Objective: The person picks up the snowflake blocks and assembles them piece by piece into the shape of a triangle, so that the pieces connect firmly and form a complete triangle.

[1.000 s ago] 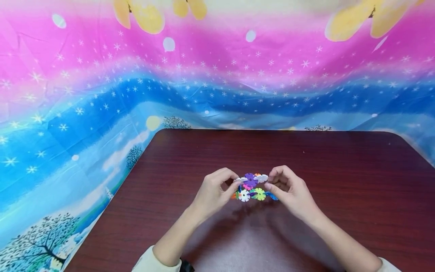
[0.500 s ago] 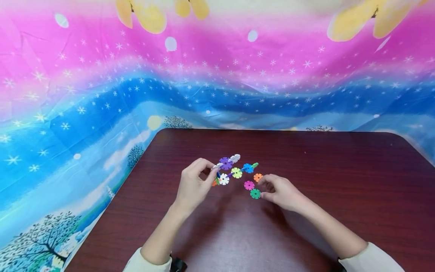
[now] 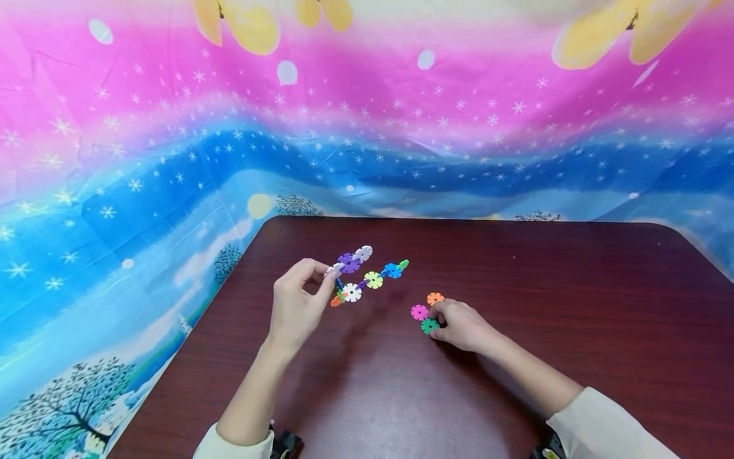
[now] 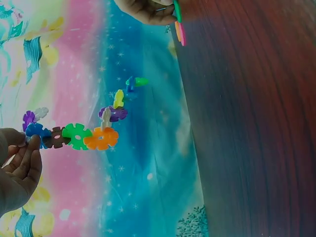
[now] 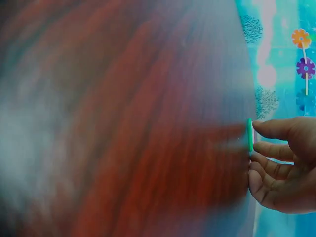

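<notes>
My left hand [image 3: 297,303] pinches a chain of interlocked plastic snowflake discs [image 3: 373,280] in the air, left of the table's middle. In the left wrist view a blue disc [image 4: 38,134] lies at its fingertips, with brown, green and orange discs linked beyond. The chain bends round and ends in a small green disc [image 3: 404,264]. My right hand [image 3: 463,326] is down at the table, thumb and finger at the edges of a loose green snowflake disc [image 3: 429,327]. A pink disc [image 3: 420,312] and an orange disc [image 3: 434,298] lie close beside it, the orange partly behind the fingers.
The dark red-brown wooden table [image 3: 573,287] has rounded far corners. A patterned pink and blue cloth [image 3: 367,115] hangs behind it and along its left side. Light sleeves [image 3: 608,424] and black wrist devices [image 3: 285,443] show at the bottom.
My left hand has drawn the chain left and slightly away. The right hand has left the chain and come down to the loose discs, its fingers closing in on the green one.
</notes>
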Available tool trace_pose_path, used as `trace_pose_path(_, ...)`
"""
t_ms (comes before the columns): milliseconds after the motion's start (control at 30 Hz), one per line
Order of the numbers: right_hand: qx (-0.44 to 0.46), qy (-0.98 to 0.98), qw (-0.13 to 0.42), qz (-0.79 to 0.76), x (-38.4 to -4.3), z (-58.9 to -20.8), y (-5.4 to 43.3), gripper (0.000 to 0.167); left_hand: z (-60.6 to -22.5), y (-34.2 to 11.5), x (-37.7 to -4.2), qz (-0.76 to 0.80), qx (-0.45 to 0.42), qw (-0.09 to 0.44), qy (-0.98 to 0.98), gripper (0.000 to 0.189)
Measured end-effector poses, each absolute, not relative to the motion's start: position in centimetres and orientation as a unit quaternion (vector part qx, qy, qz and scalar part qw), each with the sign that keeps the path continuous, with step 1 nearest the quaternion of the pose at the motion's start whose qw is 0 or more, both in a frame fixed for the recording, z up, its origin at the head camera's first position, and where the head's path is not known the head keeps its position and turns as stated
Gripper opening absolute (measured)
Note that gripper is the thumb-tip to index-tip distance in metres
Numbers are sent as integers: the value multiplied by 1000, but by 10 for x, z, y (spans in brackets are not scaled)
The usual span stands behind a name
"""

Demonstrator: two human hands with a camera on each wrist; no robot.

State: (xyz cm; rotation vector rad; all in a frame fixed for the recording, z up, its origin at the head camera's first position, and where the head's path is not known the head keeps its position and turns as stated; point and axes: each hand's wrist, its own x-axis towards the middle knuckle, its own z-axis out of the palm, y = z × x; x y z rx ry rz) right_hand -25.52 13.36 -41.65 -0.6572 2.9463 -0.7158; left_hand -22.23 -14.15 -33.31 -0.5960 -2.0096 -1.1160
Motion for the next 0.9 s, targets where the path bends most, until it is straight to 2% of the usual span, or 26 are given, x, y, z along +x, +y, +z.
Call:
trace_pose_path(533, -183, 946, 27, -268, -253, -416, 135, 26, -335, -140, -221, -449, -226, 357, -788, 9)
trace_pose_path(900, -190, 914, -46, -357, -248, -407, 145, 19, -332, -136, -218, -449, -234, 343, -791, 12)
